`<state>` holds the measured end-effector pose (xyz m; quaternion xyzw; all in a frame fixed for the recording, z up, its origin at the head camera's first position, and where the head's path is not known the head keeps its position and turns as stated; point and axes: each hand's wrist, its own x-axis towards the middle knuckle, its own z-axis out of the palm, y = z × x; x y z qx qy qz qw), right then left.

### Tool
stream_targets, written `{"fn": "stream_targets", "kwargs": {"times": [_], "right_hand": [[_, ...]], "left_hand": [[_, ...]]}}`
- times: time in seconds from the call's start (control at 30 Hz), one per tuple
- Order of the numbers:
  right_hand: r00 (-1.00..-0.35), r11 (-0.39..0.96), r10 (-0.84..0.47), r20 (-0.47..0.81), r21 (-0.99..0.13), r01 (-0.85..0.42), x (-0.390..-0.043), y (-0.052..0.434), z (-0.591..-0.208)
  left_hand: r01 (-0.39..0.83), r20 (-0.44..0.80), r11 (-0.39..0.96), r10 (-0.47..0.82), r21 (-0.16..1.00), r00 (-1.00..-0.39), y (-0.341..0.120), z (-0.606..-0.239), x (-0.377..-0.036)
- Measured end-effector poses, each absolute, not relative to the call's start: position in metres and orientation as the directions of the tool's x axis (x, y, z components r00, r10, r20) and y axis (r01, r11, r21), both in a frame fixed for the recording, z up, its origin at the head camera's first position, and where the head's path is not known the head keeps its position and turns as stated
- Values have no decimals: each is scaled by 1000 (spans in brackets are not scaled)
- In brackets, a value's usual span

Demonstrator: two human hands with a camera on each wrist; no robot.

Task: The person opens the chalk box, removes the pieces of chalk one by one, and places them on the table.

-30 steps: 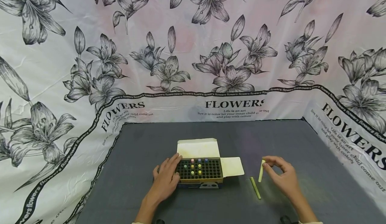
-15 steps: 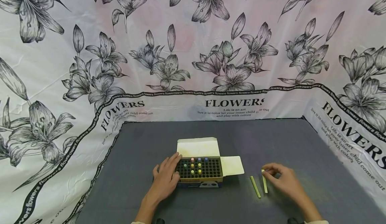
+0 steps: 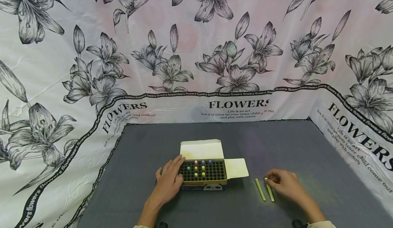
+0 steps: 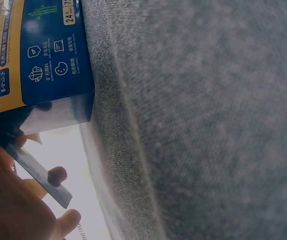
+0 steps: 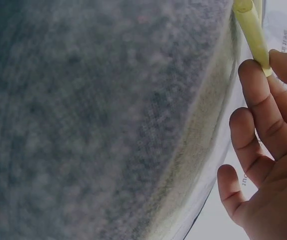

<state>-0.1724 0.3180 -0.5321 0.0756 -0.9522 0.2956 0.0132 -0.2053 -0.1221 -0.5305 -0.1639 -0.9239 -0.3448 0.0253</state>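
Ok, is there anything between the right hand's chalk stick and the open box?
Yes: a second stick lies on the mat between the stick pinched by the right hand and the box. The box's side flap also juts toward them.

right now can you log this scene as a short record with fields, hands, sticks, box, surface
left hand: left hand rests on the left end of the chalk box, fingers on its black grid
right hand: right hand pinches the far end of the right yellow stick
sticks: right yellow stick lies on the mat beside the left yellow stick, nearly parallel, apart
box: flaps open, a few coloured chalk tips in the grid
surface: grey mat
backdrop: flower-print cloth
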Motion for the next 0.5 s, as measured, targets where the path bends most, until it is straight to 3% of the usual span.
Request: {"fn": "stream_targets", "kwargs": {"times": [0.5], "right_hand": [[-983,894,-146,109,-412,-178,-183,304,-534]], "left_hand": [[318,158,711,283,627,-946,-122,-529,-205]]}}
